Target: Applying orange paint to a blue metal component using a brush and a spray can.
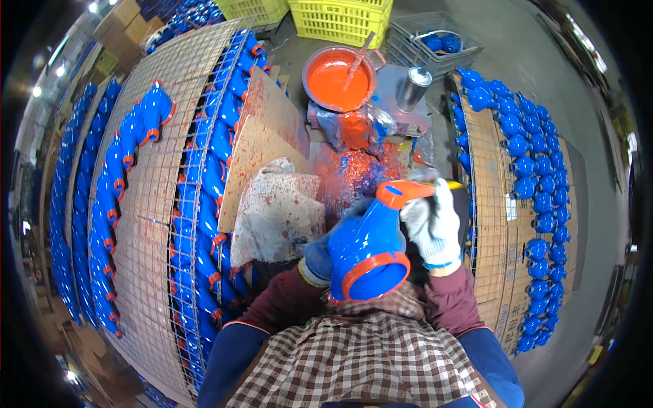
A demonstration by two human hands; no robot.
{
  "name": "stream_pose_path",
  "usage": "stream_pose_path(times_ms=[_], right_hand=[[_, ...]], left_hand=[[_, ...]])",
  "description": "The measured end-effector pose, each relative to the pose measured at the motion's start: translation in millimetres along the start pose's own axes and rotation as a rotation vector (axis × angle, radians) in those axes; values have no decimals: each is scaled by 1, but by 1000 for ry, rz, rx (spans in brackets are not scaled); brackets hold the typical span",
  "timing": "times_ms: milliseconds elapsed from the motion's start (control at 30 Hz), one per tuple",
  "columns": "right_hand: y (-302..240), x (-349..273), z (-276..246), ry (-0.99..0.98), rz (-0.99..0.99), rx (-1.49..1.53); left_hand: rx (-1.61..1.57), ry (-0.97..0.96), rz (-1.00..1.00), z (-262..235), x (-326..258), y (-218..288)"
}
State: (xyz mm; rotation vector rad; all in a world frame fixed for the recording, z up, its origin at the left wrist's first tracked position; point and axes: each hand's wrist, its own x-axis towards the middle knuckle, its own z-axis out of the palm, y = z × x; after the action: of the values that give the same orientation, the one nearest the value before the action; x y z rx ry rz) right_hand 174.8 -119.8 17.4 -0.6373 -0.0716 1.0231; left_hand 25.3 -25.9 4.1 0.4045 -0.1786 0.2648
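A glossy blue pipe fitting (371, 234) with orange-painted rims is tilted in front of my chest, its wide open end towards me. My left hand (317, 260), in a blue glove with a pale cuff, grips the fitting's left side; most of its fingers are hidden behind it. My right hand (432, 224), in a white knit glove, is closed on a paintbrush (446, 185) with a yellow handle. The brush's orange-coated end lies against the fitting's upper rim, where brush and rim blend in colour. A paint-spattered white cloth (277, 214) lies to the left of the fitting.
Ahead stands a bowl of orange paint (335, 80) with a flat stick in it. Beside it is a metal can (413, 88). Mesh-topped racks of blue fittings flank me, left (163, 136) and right (496, 224). Yellow crates (340, 24) and a grey crate (435, 61) stand behind.
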Motion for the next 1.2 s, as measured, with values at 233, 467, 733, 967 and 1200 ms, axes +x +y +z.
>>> stream_pose_path(times_ms=[233, 467, 733, 967, 1200], right_hand=[[1, 25, 11, -124, 116, 175], [-31, 32, 1, 72, -246, -89], [-78, 109, 3, 263, -464, -181], [-89, 251, -25, 165, -923, -1158], [-44, 312, -74, 451, -867, -1490]], left_hand=[[-185, 211, -436, 13, -14, 25], [767, 253, 19, 10, 0, 64], [631, 446, 574, -10, 56, 135], [39, 46, 474, -93, 87, 160], [-93, 169, 423, -125, 88, 164]])
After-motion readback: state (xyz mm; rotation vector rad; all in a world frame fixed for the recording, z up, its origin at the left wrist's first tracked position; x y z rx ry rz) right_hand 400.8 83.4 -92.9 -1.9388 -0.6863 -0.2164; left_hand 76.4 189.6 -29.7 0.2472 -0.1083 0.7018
